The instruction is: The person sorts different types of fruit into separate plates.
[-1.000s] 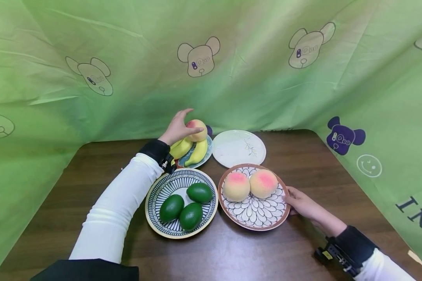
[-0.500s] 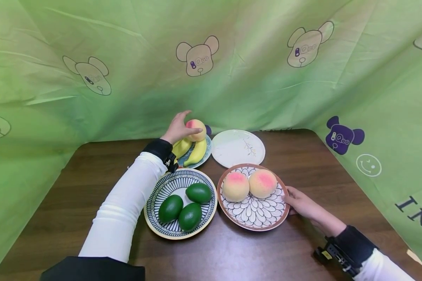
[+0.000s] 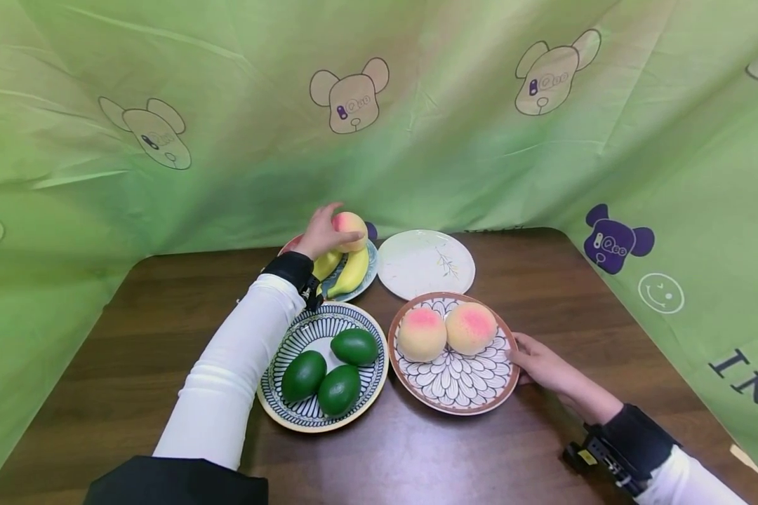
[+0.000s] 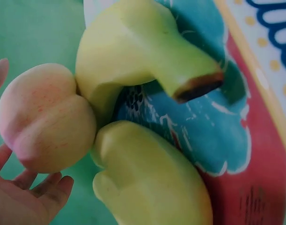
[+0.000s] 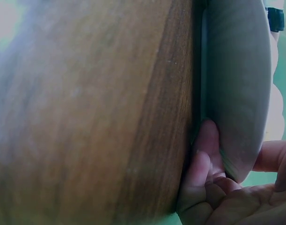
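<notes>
Your left hand (image 3: 318, 231) has barely shifted over the last second and still grips the peach (image 3: 350, 231), which sits on top of the bananas (image 3: 351, 271) on the far plate (image 3: 372, 273). In the left wrist view your fingers (image 4: 44, 187) curl under that peach (image 4: 44, 117), with the fruit touching both bananas (image 4: 147, 183) above the blue and red plate (image 4: 236, 140). Your right hand (image 3: 540, 365) holds the rim of the flower-patterned plate (image 3: 461, 393) at its right edge; the right wrist view shows your fingers (image 5: 203, 159) tucked under the rim (image 5: 236, 93), against the bench (image 5: 96, 117). Two more peaches (image 3: 446, 330) lie side by side on that plate. Just left of it stands a striped plate (image 3: 278, 410) with three green fruits (image 3: 331, 372), and a white plate (image 3: 426, 263) sits behind.
</notes>
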The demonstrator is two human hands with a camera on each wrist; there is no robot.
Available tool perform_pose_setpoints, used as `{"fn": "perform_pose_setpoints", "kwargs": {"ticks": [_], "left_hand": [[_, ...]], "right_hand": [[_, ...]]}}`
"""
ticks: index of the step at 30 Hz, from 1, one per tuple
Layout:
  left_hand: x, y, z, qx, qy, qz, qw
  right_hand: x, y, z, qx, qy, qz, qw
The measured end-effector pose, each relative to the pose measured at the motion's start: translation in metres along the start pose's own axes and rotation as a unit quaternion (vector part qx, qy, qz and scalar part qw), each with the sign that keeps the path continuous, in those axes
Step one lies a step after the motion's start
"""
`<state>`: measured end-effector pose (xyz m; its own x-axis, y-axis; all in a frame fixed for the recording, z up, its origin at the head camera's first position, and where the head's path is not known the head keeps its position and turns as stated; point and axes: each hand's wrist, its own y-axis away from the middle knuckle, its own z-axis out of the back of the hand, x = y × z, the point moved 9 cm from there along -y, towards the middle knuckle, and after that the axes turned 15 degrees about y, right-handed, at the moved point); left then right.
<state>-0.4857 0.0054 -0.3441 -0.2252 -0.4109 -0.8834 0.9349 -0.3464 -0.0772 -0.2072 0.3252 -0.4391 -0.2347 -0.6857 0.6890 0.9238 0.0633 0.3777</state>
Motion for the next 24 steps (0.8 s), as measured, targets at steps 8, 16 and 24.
{"fn": "perform_pose_setpoints", "kwargs": {"ticks": [8,16,24], "left_hand": [[0.0053,-0.0007,-0.0023,-0.018,0.016,0.012,0.9996],[0.0083,-0.0025,-0.0066,-0.025,0.034,0.017,0.999],[0.0109,0.0019,-0.0086,-0.035,0.04,0.024,0.9983]], "right_hand": [[0.0004,0.0,0.0018,-0.002,0.007,0.0,1.0],[0.0007,-0.0006,0.0014,0.002,-0.005,0.006,1.0],[-0.0003,-0.0022,-0.0001,0.004,-0.01,0.013,1.0]]}}
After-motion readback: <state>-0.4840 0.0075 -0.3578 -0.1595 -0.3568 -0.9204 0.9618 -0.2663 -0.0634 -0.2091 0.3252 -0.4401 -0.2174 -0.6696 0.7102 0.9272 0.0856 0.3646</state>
